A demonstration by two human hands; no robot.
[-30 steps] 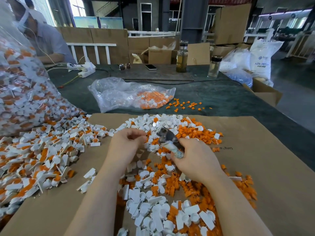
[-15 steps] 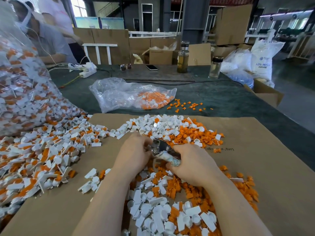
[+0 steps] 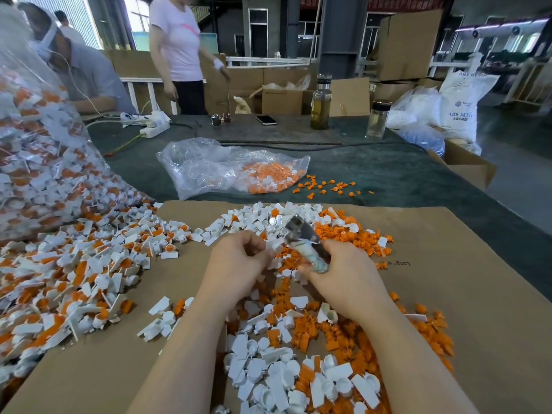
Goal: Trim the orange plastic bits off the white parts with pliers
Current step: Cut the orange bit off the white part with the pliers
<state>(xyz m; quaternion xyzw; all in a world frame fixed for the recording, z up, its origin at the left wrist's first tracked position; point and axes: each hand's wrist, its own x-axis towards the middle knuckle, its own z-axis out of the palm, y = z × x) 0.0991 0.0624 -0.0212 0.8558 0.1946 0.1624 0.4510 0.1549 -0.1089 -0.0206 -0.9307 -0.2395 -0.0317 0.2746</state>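
My right hand (image 3: 343, 274) grips the taped handles of the pliers (image 3: 304, 239), whose metal jaws point up and left. My left hand (image 3: 236, 265) pinches a small white part (image 3: 274, 245) right at the jaws. Beneath both hands on the brown cardboard (image 3: 448, 294) lie mixed white parts and cut orange bits (image 3: 337, 336). A pile of white parts (image 3: 286, 380) lies between my forearms. Untrimmed white-and-orange parts (image 3: 74, 270) spread out at the left.
A big clear bag of untrimmed parts (image 3: 33, 162) leans at the left. A smaller bag holding orange bits (image 3: 233, 168) lies beyond the cardboard. Two bottles (image 3: 321, 103), a phone (image 3: 265, 120), sunglasses and a power strip (image 3: 149, 124) sit farther back. Two people are at the far left.
My hands stayed together at the pliers; the pliers' jaws tilted up more. A standing person in a pink shirt has come into view at the back.
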